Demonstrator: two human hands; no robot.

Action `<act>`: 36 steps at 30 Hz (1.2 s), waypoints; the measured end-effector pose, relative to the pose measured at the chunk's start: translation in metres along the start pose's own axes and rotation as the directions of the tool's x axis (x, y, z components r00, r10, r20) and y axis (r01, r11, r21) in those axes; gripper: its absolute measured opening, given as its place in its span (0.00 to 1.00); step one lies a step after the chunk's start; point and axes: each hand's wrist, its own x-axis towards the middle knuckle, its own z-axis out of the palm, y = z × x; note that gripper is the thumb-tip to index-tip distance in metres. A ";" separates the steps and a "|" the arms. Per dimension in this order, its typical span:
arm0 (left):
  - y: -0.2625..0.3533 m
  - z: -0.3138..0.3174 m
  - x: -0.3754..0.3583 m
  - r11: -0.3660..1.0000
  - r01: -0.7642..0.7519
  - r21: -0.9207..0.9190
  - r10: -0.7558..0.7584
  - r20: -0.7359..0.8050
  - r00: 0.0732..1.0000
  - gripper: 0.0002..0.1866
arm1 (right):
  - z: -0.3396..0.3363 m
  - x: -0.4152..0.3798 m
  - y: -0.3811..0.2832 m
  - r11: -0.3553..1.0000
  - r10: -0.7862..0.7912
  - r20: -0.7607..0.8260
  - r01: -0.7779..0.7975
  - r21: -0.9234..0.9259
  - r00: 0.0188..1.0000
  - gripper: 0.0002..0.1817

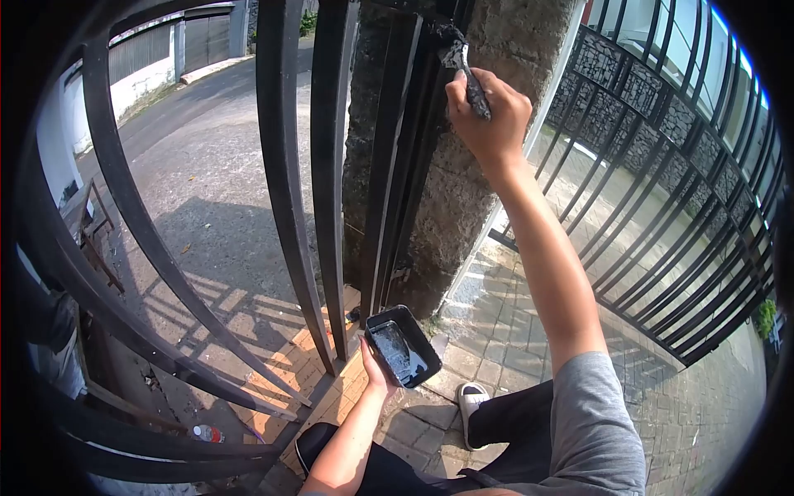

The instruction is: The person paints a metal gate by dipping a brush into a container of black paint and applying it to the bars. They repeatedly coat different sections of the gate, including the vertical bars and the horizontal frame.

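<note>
My right hand is closed around the handle of a paintbrush, raised at the top of the view. Dark paint coats the brush's bristles, which meet the black metal edge of the fence beside the rough concrete pillar. Lower down, my left hand grips the near left side of a black paint tray. Wet, shiny paint lies in the bottom of the tray; the fingers beneath it are hidden.
Black vertical fence bars stand close on the left. A barred gate spans the right. A plastic bottle lies beyond the bars at lower left. My shoe rests on the paving.
</note>
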 end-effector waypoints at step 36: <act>-0.002 0.009 -0.009 0.996 0.067 -0.054 -0.068 -0.006 0.998 0.48 | -0.016 0.035 0.000 0.984 0.179 0.336 -0.169 -0.059 0.925 0.17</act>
